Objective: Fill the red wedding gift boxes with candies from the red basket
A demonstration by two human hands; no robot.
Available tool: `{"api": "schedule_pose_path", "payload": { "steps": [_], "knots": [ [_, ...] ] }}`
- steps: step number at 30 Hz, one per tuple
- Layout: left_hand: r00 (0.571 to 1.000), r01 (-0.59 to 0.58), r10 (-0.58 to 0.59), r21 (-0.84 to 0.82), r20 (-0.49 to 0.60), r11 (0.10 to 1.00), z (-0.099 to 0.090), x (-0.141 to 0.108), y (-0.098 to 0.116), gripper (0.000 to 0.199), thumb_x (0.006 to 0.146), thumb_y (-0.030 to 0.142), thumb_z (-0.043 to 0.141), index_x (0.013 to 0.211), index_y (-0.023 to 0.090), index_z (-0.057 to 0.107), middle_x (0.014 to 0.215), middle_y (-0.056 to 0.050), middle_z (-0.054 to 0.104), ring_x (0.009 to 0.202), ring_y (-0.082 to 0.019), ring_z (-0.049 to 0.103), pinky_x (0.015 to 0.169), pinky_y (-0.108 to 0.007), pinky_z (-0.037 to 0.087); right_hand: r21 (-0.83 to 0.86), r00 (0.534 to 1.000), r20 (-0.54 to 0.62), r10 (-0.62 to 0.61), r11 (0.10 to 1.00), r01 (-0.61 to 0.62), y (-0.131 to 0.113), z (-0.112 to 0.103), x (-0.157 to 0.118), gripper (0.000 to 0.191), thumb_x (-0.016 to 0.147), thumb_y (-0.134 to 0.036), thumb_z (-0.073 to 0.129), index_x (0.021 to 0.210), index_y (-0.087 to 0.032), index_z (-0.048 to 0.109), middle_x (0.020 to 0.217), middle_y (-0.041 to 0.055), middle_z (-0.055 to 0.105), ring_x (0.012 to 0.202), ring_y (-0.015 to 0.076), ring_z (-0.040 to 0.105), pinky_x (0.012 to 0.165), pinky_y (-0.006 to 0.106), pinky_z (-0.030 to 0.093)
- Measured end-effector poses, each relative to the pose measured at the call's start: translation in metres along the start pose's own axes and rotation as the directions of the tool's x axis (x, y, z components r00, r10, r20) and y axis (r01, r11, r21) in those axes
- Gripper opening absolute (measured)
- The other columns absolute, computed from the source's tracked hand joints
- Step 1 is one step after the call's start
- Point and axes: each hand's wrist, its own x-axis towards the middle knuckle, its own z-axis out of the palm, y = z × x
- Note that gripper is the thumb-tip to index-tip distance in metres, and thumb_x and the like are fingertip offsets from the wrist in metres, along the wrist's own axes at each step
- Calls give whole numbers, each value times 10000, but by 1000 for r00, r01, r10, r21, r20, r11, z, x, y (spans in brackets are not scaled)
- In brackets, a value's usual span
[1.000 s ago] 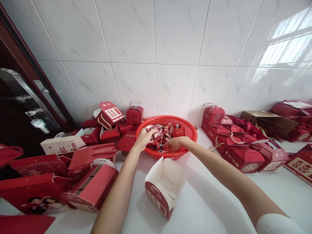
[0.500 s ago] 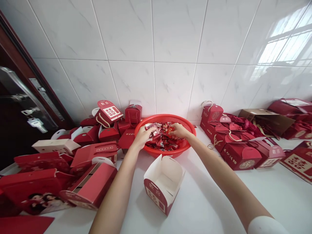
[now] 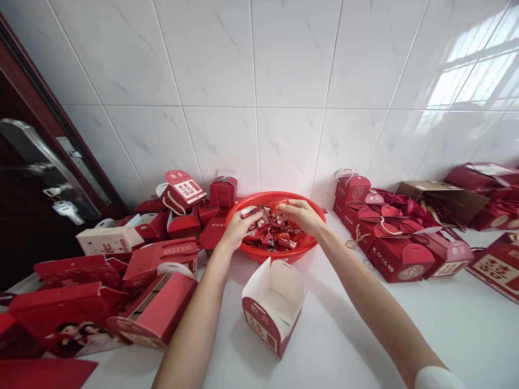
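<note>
A red plastic basket [image 3: 279,258] stands against the wall, holding many small wrapped candies [image 3: 279,237]. My left hand [image 3: 240,226] is over the basket's left side, its fingers closed on candy packets. Over the right side, my right hand [image 3: 302,214] pinches an orange-red wrapped candy [image 3: 279,206] near the basket's back. In front of the basket sits an open red-and-white box [image 3: 275,308]; its top flaps are up and its white inside shows no contents.
Several red boxes [image 3: 160,308] crowd the left side, next to a dark door [image 3: 24,216]. More red boxes [image 3: 401,259] with rope handles and a brown carton [image 3: 446,197] stand at the right. A tiled wall [image 3: 290,146] rises behind.
My right hand has moved slightly left and up with a candy at its fingertips. My left hand stays at the basket's left, still holding packets. The view has shifted slightly.
</note>
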Motion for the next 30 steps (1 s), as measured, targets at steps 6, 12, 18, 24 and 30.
{"api": "schedule_pose_path", "payload": {
  "steps": [6, 12, 18, 24, 30],
  "knots": [
    [996, 1, 2, -23, 91, 1000, -2, -8, 11, 438, 526, 413, 904, 872, 185, 764, 880, -67, 778, 803, -240, 718, 704, -325, 579, -134, 967, 248, -63, 986, 99, -47, 26, -43, 305, 792, -359, 767, 1033, -172, 758, 877, 37, 739, 789, 148, 669, 768, 289, 536],
    [991, -48, 47, 4, 122, 999, 10, -20, 25, 433, 519, 386, 902, 862, 167, 754, 860, -65, 771, 823, -251, 719, 723, -327, 575, -492, 918, 396, -35, 836, 244, -70, 38, -82, 231, 833, -354, 730, 999, -193, 726, 861, 27, 728, 810, 168, 665, 727, 282, 523],
    [974, -92, 81, 41, 209, 995, 24, -38, 43, 478, 543, 399, 903, 933, 167, 755, 898, -62, 766, 834, -259, 718, 705, -327, 568, -644, 946, -129, -298, 750, 149, -59, 39, -79, 329, 792, -458, 743, 899, -210, 555, 816, 13, 668, 686, 151, 606, 589, 266, 471],
    [951, -197, 169, 86, 260, 977, 28, -50, 57, 418, 642, 456, 858, 923, 162, 763, 766, -29, 724, 653, -175, 659, 634, -289, 549, -404, 957, -56, -283, 883, 238, -63, 42, -80, 246, 823, -273, 673, 1015, -224, 526, 791, -24, 645, 663, 139, 646, 594, 261, 513],
    [960, -239, 234, 10, 153, 971, 25, -61, 76, 447, 749, 556, 754, 878, 127, 748, 863, -80, 737, 638, -156, 649, 546, -257, 524, -510, 911, 409, -48, 816, 272, -72, 45, -90, 146, 821, -138, 618, 943, -204, 664, 871, 9, 707, 759, 149, 654, 665, 270, 519]
  ]
}}
